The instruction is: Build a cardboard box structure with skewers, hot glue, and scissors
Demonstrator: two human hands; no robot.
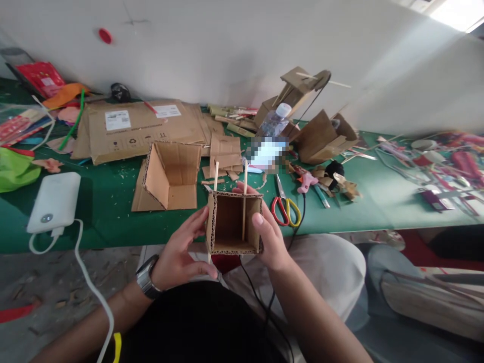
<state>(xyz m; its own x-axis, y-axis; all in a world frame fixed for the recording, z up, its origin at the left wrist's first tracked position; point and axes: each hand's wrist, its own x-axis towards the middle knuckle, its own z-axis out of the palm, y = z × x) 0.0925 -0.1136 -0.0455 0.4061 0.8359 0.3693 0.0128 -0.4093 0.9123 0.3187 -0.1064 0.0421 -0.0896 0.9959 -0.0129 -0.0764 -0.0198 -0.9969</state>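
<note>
A small open cardboard box [229, 247] is held up over my lap at the table's front edge, its hollow inside facing me. On its right side my right hand [273, 237] grips the wall, thumb over the rim. My left hand [185, 252] has its fingertips against the left wall, with the thumb stretched out below. One wooden stick [216, 176] rises along the left side. Another stick [244, 217] runs down inside the box near the right wall and sticks out above the top. The fingers behind the box are mostly hidden.
On the green table [109, 212] stand a folded cardboard piece [177, 176], scissors [286, 209], a pink glue gun [306, 181], a plastic bottle [276, 121] and cardboard models [321, 136]. A white power bank [55, 201] trails a cable at left. Flat cardboard [139, 133] lies behind.
</note>
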